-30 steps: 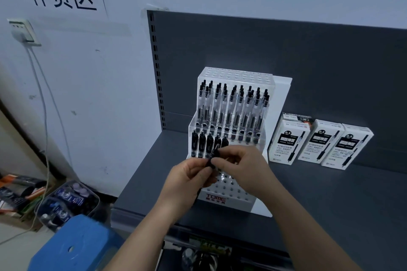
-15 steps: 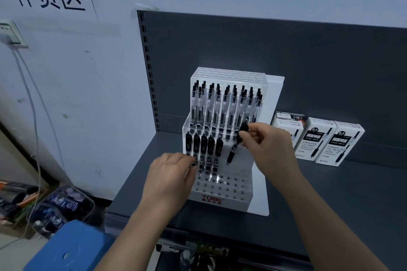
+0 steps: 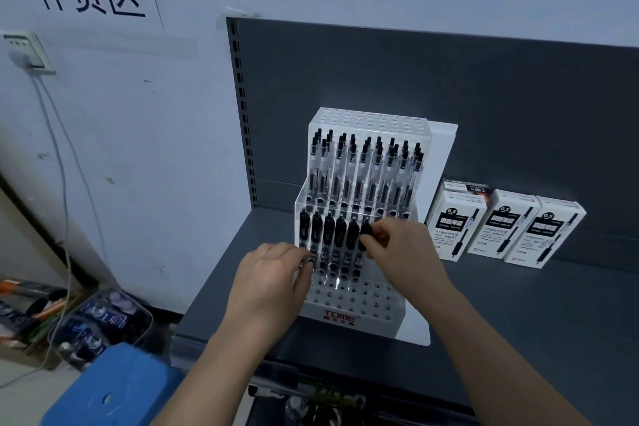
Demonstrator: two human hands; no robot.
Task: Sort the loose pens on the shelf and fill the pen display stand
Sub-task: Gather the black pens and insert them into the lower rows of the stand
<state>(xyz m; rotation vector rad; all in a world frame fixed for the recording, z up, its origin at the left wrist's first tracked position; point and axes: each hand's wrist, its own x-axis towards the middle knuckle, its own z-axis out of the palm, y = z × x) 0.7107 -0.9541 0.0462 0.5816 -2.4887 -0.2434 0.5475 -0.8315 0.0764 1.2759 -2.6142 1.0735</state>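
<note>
A black pen is pinched near its top between the thumb and fingers of the right hand, upright, with its lower end set into the middle tier of the pen display stand. It stands just to the right of five black pens already seated in that tier's far row, making six in line. The left hand is curled at the stand's near left corner, its fingertips touching the tier just below the leftmost black pens; whether anything is pinched in it cannot be told.

The holes to the right of the held pen and the whole near tier are seen unfilled. The far tier is crowded with clear-barrelled pens; their number cannot be counted reliably.

The stand is set on a dark grey shelf, close to its near edge, with bare shelf surface open to the right. Three white pen boxes stand upright against the back panel, right of the stand, with a fourth box partly hidden behind them.
</note>
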